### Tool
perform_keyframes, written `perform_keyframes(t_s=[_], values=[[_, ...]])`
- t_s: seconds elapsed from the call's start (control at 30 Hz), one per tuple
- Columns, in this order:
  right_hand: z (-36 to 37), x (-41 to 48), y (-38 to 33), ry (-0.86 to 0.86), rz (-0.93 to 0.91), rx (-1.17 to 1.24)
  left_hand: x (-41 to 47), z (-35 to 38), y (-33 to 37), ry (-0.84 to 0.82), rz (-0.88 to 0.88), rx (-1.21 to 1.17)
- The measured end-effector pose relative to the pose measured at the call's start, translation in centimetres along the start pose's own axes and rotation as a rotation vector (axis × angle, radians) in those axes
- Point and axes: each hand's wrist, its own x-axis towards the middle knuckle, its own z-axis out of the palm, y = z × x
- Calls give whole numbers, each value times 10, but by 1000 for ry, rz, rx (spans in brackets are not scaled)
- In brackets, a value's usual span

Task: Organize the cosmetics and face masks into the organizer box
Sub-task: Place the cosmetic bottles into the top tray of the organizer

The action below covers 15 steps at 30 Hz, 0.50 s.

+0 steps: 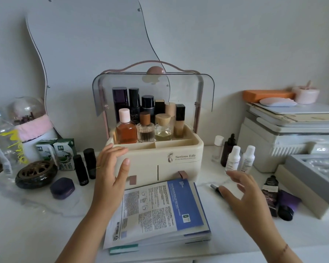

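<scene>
A cream organizer box stands mid-table with its clear lid swung up and several bottles upright in its top tray. Its two front drawers with brown pull tabs are closed. A stack of face mask packets lies flat in front of it. My left hand hovers open at the box's left front corner, holding nothing. My right hand hovers open right of the stack, just over a slim dark tube. Two white bottles and a dark dropper bottle stand right of the box.
Left of the box are two black tubes, a purple compact, a bronze incense holder, milk cartons and a water bottle. At right lie dark tubes, a grey box and stacked white cases. A wavy mirror hangs behind.
</scene>
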Motion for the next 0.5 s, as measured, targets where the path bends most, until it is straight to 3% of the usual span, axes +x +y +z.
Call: perform_keyframes(t_s=[0.5], values=[[-1,20,18,62,55,46,-1,5,2,10,-23,1]])
